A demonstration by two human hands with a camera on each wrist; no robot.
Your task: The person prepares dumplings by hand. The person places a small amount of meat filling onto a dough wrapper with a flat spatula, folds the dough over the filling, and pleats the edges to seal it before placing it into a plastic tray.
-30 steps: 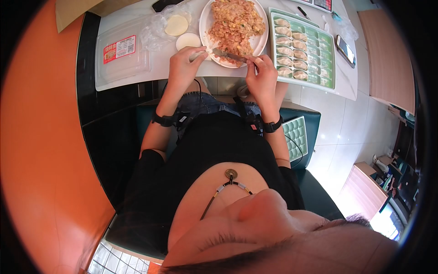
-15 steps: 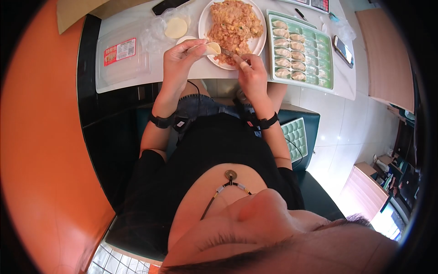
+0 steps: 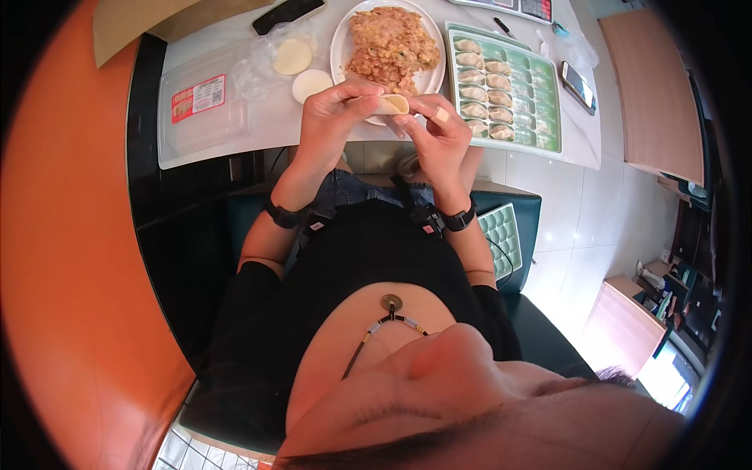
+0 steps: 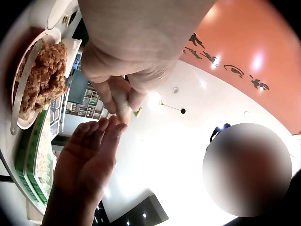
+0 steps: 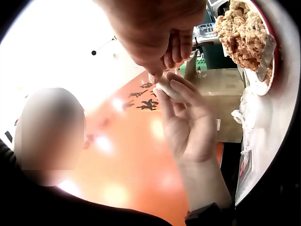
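Folded into a half-round, a pale dumpling wrapper (image 3: 399,104) is held up near the front rim of a white plate (image 3: 338,55). My left hand (image 3: 333,117) grips it from the left, fingers curled around its side. From the right, my right hand (image 3: 440,137) pinches its edge between thumb and fingertips; the fold (image 5: 170,90) also shows in the right wrist view. Minced filling (image 3: 392,47) is heaped on the plate. A flat metal spreader (image 4: 24,84) lies against the filling and across the plate's rim. What the wrapper encloses is hidden.
Right of the plate, a green tray (image 3: 540,117) holds rows of shaped dumplings. To the left are round wrappers (image 3: 292,57) on plastic, a small white dish (image 3: 312,84) and a clear lidded box (image 3: 196,117). Phones (image 3: 288,14) and a pen (image 3: 504,27) lie farther out.
My right hand has let go of the spreader, left on the plate, and moved to the wrapper. My left hand has brought the wrapper right and toward me, folded over.
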